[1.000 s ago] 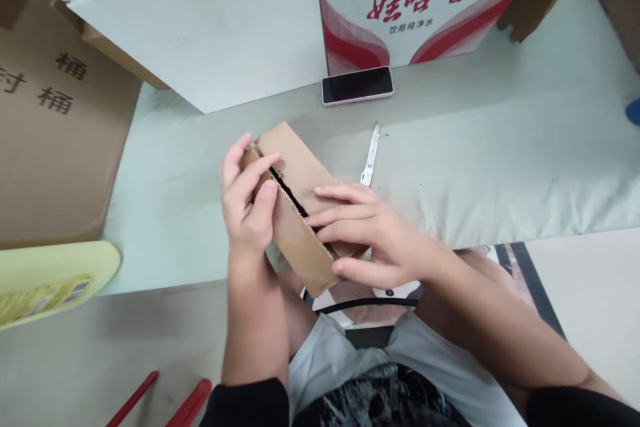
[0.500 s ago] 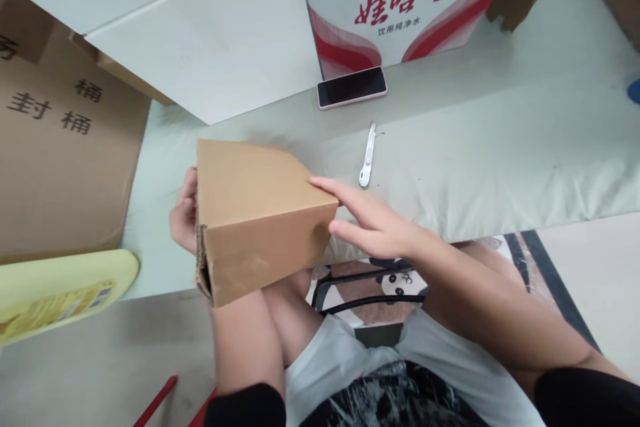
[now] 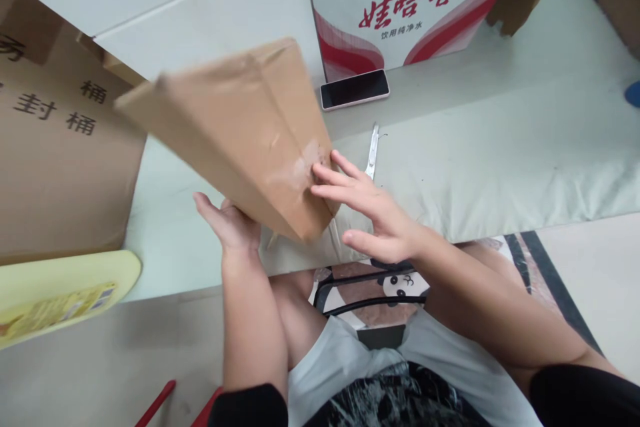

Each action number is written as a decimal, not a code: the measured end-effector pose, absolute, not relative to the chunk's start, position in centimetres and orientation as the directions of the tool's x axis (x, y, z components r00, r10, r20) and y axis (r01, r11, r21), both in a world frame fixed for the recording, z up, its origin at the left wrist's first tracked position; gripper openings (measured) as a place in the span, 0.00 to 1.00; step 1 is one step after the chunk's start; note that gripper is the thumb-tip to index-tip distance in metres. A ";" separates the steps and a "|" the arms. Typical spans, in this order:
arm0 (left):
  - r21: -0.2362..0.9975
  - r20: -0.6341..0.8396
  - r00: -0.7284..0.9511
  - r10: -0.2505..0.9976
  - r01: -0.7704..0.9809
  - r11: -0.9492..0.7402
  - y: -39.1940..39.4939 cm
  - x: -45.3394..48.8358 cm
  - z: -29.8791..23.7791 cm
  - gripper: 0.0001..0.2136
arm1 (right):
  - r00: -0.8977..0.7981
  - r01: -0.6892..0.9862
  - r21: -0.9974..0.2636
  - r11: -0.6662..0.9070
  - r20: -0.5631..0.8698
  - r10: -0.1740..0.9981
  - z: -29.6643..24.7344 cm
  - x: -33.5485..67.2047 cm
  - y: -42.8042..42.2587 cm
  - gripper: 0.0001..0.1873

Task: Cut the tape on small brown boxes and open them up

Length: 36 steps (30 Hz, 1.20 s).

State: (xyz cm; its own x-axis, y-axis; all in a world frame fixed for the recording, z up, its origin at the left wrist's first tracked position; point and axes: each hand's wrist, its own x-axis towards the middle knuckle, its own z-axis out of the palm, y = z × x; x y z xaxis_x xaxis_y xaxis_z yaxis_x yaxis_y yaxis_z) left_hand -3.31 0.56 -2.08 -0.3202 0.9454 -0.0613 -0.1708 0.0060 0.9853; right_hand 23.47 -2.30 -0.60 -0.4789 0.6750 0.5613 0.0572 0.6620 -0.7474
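Observation:
A brown cardboard box (image 3: 235,120) is tilted up above the table, its edges smeared by motion. A strip of clear tape shows on its face near the right end. From below, my left hand (image 3: 233,223) bears the box; the thumb sticks out to the left and the other fingers are hidden behind the cardboard. Spread fingers of my right hand (image 3: 367,207) touch the taped end of the box, with the thumb apart from it. A white utility knife (image 3: 373,150) lies just beyond my right hand, its lower end covered by the fingers.
A phone (image 3: 355,90) lies in front of a white carton with red lettering (image 3: 410,20). A large brown carton (image 3: 65,167) and a yellow-green container (image 3: 65,290) stand on the left. Pale green cloth (image 3: 500,160) covers the table. A panda-print bag (image 3: 400,283) rests by my lap.
The box has been turned and its far end raised, so the taped face now shows. My left hand has shifted from its left side to underneath. My right hand's fingers have spread.

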 end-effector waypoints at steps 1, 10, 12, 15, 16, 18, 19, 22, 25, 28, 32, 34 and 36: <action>0.982 -0.106 -0.323 0.940 -0.181 0.048 0.3 -3.3 -2.3 0.45 | -0.457 0.064 -0.740 0.670 0.575 0.679 -0.5 23.6 -2.2 0.31; 0.829 -0.521 0.205 0.828 0.352 0.434 -1.5 -2.4 -1.4 0.27 | -0.126 0.032 -0.784 0.620 0.612 0.781 -0.3 23.9 -1.7 0.13; 0.815 -0.516 0.188 0.836 0.409 0.412 -1.4 -2.5 -1.2 0.28 | -0.075 0.000 -0.815 0.580 0.578 0.812 -0.4 23.9 -1.7 0.10; 0.824 -0.408 -0.083 0.909 0.396 0.406 -1.0 -2.7 -1.0 0.27 | -0.074 -0.027 -0.837 0.547 0.547 0.834 -0.4 23.8 -1.7 0.12; 0.824 -0.385 -0.139 0.912 0.394 0.408 -0.9 -2.6 -0.9 0.26 | -0.081 -0.025 -0.838 0.546 0.546 0.834 -0.4 23.7 -1.7 0.12; 0.810 -0.405 -0.113 0.907 0.414 0.414 -0.9 -2.4 -0.7 0.25 | -0.084 -0.011 -0.839 0.543 0.542 0.836 -0.3 23.6 -1.7 0.13; 0.796 -0.441 -0.051 0.896 0.439 0.417 -0.9 -2.3 -0.5 0.25 | -0.075 -0.007 -0.842 0.540 0.539 0.839 -0.3 23.6 -1.8 0.13; 0.732 -0.566 0.180 0.805 0.558 0.390 -1.2 -1.9 0.0 0.25 | -0.037 -0.032 -0.845 0.535 0.535 0.844 -0.3 23.4 -1.8 0.12; 0.718 -0.582 0.261 0.770 0.610 0.336 -1.3 -1.7 0.2 0.20 | -0.065 -0.057 -0.826 0.560 0.563 0.824 -0.3 23.3 -1.8 0.10; 0.795 -0.423 0.133 0.896 0.528 0.298 -1.2 -1.6 0.0 0.17 | -0.096 -0.034 -0.816 0.577 0.577 0.811 -0.1 23.1 -1.9 0.10; 0.920 -0.065 -0.119 0.991 0.377 0.106 -1.0 -1.2 -0.8 0.15 | -0.096 -0.028 -0.823 0.567 0.567 0.818 0.0 22.8 -2.0 0.11; 0.944 0.086 -0.158 0.984 0.328 -0.030 -0.8 -1.1 -1.5 0.15 | -0.116 -0.020 -0.823 0.568 0.566 0.816 0.0 22.8 -2.0 0.11; 0.943 0.203 -0.162 0.966 0.299 -0.148 -0.6 -1.2 -2.4 0.17 | -0.139 -0.022 -0.814 0.580 0.577 0.805 0.0 22.7 -2.0 0.10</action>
